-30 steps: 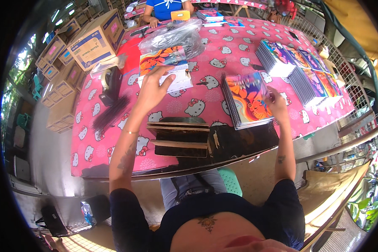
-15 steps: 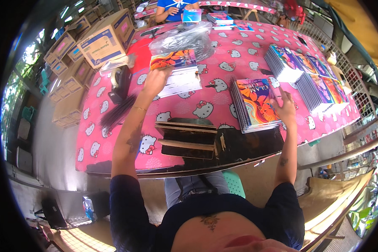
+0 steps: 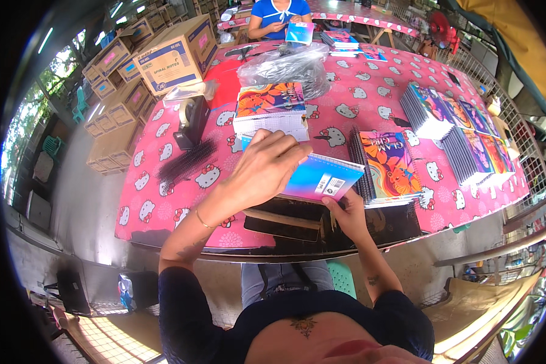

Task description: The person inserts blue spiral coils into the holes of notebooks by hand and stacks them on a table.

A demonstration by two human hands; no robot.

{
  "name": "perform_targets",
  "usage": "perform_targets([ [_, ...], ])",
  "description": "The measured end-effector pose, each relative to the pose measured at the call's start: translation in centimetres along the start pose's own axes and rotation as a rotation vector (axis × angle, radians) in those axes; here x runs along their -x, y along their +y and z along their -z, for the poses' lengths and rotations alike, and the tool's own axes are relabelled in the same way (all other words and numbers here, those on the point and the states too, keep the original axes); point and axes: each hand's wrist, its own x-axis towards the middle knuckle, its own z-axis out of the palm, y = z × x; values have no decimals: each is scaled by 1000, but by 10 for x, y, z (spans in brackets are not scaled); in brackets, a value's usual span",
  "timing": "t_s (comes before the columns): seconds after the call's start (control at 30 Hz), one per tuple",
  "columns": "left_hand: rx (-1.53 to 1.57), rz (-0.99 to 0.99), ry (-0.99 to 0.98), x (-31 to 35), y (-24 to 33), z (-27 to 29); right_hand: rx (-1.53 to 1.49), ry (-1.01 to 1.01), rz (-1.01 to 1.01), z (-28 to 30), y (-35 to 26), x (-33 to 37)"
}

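We hold a blue-and-pink spiral notebook [image 3: 321, 177] above the near edge of the surface [image 3: 370, 103], which wears a pink cloth printed with white cats. Our left hand [image 3: 264, 170] lies spread over the notebook's left part, its grip closed on the cover, while our right hand [image 3: 346, 212] pinches the lower edge from beneath. Just right of it sits a stack of notebooks with orange and purple covers [image 3: 391, 164]; another pile with a floral cover [image 3: 270, 106] lies beyond, below a clear plastic bag [image 3: 282, 67]. A black tape dispenser [image 3: 191, 121] stands to the left, near a bundle of black spiral combs [image 3: 185, 162].
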Motion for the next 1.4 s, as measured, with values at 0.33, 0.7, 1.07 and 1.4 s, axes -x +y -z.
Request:
perform_targets([
  [0.33, -319, 122, 24, 97, 13, -55, -169, -17, -51, -34, 10, 9],
  [0.7, -206, 899, 159, 184, -136, -63, -94, -28, -64, -11, 42, -4],
  [1.07, -588, 590, 211, 183, -142, -55, 498, 78, 486, -29, -48, -46],
  [1.4, 94, 752, 443, 150, 9, -37, 677, -264, 417, -103, -43, -69],
])
